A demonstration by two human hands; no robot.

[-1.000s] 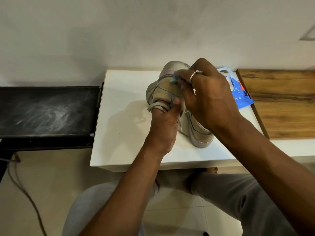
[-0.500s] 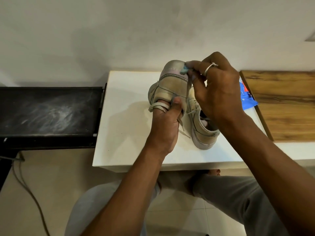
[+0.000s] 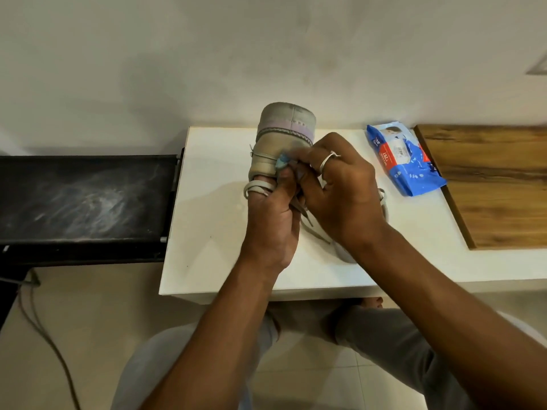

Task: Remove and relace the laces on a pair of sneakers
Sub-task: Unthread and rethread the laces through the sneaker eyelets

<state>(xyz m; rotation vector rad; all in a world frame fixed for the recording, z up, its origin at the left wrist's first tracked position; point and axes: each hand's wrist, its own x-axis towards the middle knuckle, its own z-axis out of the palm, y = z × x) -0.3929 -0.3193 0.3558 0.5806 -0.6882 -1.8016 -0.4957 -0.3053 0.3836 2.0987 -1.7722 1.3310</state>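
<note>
We've got the sneaker [image 3: 284, 134] on end over the white table [image 3: 213, 232], left hand [image 3: 275, 220] curled round it w/ the lace [image 3: 257, 188] looped over it. Our right hand [image 3: 340, 190] has dropped from the top end to mid-shoe, pinching the blue lace tip [image 3: 281, 163], prob. feeding the next eyelet.

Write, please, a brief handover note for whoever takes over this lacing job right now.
Left hand grips the upended sneaker, a loop of lace across its fingers.
Right hand pinches the blue tip of the lace against that sneaker.
Second sneaker lies on the white table, mostly hidden under the right hand.
Done: cannot tell, the hands hide the eyelets.
Left: probably thread that tip on, then finish both sneakers.
</note>
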